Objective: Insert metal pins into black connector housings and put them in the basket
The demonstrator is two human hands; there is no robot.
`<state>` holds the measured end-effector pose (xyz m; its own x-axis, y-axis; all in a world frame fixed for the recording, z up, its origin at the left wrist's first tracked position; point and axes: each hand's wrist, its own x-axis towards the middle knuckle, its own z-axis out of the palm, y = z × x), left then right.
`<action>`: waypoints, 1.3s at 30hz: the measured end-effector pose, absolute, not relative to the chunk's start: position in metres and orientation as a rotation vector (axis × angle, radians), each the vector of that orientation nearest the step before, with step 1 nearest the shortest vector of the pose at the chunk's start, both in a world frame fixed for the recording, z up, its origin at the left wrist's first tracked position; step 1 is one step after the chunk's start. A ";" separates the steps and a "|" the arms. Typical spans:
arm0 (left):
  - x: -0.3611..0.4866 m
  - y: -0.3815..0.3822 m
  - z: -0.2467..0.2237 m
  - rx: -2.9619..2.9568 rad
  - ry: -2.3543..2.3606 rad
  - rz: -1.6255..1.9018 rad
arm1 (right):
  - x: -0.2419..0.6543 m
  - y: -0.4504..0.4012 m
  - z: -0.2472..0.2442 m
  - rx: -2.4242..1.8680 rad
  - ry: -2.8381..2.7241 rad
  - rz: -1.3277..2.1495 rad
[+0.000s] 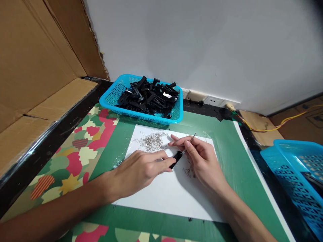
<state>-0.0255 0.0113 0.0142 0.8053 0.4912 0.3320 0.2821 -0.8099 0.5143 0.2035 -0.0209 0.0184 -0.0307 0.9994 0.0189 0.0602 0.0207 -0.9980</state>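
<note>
Between the fingers and thumb of my left hand (pixel 148 168) is a small black plastic piece (pixel 176 159), held over a white sheet of paper (pixel 166 195). My right hand (pixel 202 156) pinches a thin metal pick (pixel 192 137); its lower end meets the far end of the black piece. Just beyond my left hand, a pile of tiny bent wire springs (pixel 152 142) lies on the paper. A few more loose wire pieces (pixel 188 172) lie under my right hand.
A blue basket (pixel 141 116) heaped with black plastic parts (pixel 151 95) stands at the back, against the wall. Another blue basket (pixel 285 161) is at the right edge. Cardboard (pixel 37 60) rises on the left. Yellow and red wires (pixel 267 130) run from a wall plug.
</note>
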 end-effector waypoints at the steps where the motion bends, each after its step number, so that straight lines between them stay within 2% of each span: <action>1: -0.026 0.011 0.015 2.538 0.580 0.638 | 0.204 -0.021 0.018 -1.234 -1.285 1.186; 10: -0.025 0.011 0.015 2.455 0.585 0.632 | 0.202 -0.024 0.016 -1.264 -1.232 1.171; 21: -0.027 0.014 0.006 2.461 0.551 0.636 | 0.192 -0.027 0.023 -1.274 -1.288 0.989; 26: -0.028 0.014 0.005 2.440 0.564 0.701 | 0.220 -0.038 0.054 -1.394 -1.615 0.716; 32: -0.029 0.014 0.007 2.423 0.647 0.782 | 0.245 -0.044 0.069 -1.726 -2.098 0.892; 39: -0.027 0.013 0.007 2.441 0.638 0.819 | 0.234 -0.044 0.055 -1.745 -2.224 0.839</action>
<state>-0.0275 0.0125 0.0075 0.7113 0.5620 0.4221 0.2718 -0.7738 0.5722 0.2344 -0.0436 0.0549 -0.2873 0.9390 -0.1891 0.8299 0.1455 -0.5385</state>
